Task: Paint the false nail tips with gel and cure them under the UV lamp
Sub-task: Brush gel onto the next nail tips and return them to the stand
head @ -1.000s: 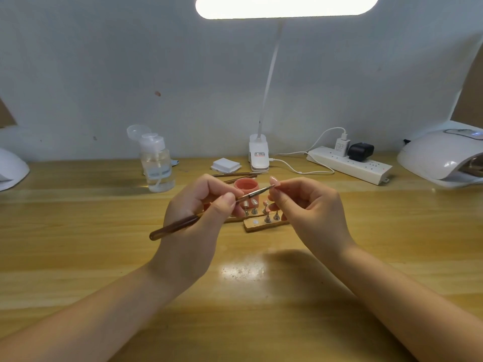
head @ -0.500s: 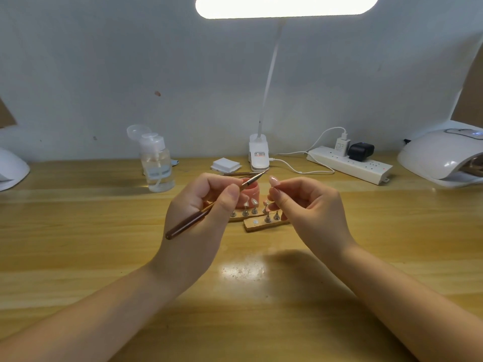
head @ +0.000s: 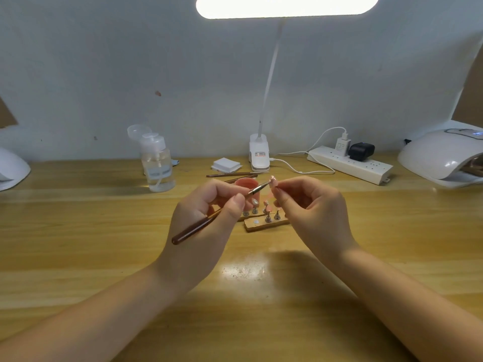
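Note:
My left hand (head: 206,218) grips a brown-handled gel brush (head: 198,228), its metal ferrule pointing up and right. The bristle tip touches a small pink false nail tip (head: 273,181) pinched between the fingers of my right hand (head: 311,205). Behind my hands stands a pink gel pot (head: 245,184), partly hidden. Two wooden holder strips (head: 264,223) lie on the table with several nail tips on metal stands. A white UV lamp (head: 444,155) sits at the far right.
A clear pump bottle (head: 156,163) stands back left. Spare brushes (head: 235,175) and a white pad stack (head: 226,164) lie behind the pot. A clip lamp base (head: 259,152), a power strip (head: 350,164) with cables, and another white device (head: 10,168) line the wall.
The brush tip went back to the gel pot half a second ago, then returned to the nail tip in my right hand. My right hand stayed nearly still.

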Demonstrator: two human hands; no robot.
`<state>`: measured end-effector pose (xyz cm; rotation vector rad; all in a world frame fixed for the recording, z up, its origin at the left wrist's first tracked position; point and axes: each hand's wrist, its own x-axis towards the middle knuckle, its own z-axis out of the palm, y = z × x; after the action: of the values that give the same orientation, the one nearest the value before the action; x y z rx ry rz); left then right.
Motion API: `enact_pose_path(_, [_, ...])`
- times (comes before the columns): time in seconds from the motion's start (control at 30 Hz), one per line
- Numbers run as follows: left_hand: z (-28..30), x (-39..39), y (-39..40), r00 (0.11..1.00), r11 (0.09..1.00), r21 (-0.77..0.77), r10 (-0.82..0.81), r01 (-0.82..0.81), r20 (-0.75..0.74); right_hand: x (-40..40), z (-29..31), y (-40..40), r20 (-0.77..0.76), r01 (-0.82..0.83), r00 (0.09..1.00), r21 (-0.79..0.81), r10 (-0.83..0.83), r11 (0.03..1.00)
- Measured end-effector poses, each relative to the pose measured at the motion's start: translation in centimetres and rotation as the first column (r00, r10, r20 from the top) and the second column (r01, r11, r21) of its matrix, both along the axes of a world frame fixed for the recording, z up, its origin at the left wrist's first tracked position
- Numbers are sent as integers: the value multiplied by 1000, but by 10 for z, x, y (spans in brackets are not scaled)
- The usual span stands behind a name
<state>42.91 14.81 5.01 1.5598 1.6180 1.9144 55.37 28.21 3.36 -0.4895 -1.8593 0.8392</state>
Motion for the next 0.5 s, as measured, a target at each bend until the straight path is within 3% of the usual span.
enact_pose_path(0.27, [2, 2, 0, 999, 999, 15, 31, -31, -20, 1, 0, -1, 50, 74, 995, 160, -83, 984])
enact_pose_path(0.5, [0, 1, -3, 1000, 1000, 1, 27, -27, -14, 2, 0, 1, 45, 101, 993, 204, -112, 974])
